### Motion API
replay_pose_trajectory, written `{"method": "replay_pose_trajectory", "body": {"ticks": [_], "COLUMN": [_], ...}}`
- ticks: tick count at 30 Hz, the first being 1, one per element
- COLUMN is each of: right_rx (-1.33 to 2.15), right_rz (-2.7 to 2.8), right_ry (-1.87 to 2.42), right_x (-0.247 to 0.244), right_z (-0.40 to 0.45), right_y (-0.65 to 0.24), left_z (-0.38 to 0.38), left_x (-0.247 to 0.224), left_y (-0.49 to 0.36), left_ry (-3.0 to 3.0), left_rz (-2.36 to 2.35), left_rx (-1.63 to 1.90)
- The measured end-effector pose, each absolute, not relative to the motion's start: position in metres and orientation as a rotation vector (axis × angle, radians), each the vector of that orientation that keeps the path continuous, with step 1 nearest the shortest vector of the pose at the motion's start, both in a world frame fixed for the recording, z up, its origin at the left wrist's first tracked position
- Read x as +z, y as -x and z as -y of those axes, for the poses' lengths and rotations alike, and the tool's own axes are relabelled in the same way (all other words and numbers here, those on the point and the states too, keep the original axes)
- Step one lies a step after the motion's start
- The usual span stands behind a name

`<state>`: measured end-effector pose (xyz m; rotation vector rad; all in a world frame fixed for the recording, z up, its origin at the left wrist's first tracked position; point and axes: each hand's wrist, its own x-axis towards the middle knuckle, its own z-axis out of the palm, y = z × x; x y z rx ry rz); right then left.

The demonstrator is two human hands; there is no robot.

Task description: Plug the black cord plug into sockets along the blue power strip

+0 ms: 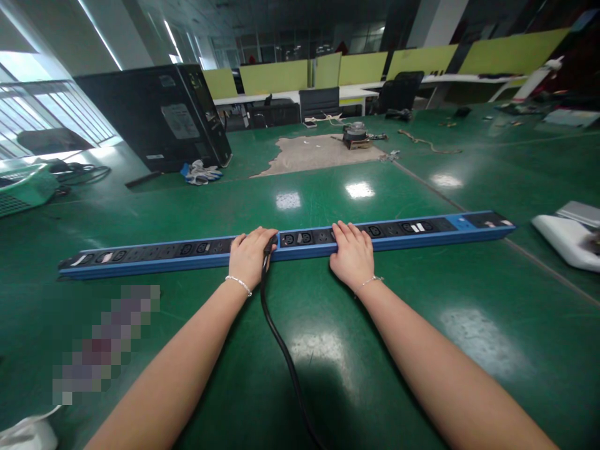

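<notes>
A long blue and black power strip point(400, 230) lies across the green tabletop, its row of sockets facing up. Near its middle my left hand point(250, 253) is closed round the black plug of a cable point(281, 340) and rests on the strip. The cable runs from that hand down toward the bottom edge of the view. To the right, my right hand point(352, 255) lies over the strip, fingers curled across its top and thumb at the near side, gripping it. The palm hides some sockets.
A black computer case point(154, 119) stands at the back left beside gloves point(201, 173) and a green basket point(28, 187). A white device point(567, 240) sits at the right. A blurred object point(107, 340) lies at the left front. Small parts point(356, 134) are at the back.
</notes>
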<state>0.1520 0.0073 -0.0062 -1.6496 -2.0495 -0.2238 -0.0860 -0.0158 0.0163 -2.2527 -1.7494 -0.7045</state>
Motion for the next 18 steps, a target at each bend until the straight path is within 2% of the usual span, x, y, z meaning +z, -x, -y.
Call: {"method": "replay_pose_trajectory", "body": {"ticks": [13,15,18], "right_rx": [-0.226,-0.227,-0.229], "right_rz": [2.043,2.039,2.037], "right_ry": [1.632,1.629,1.629], "right_x": [-0.007,-0.007,-0.007], "right_z": [-0.007,-0.007,-0.008], "right_y": [-0.152,-0.152,-0.152], "left_z": [0.014,0.014,0.014], "left_x": [0.015,0.017,0.029], "left_y": [0.082,0.080,0.080], "left_ry": [2.284,2.272,2.023], "left_rz": [1.838,1.837,1.850], "left_rx": [-0.803,-0.926,-1.326]}}
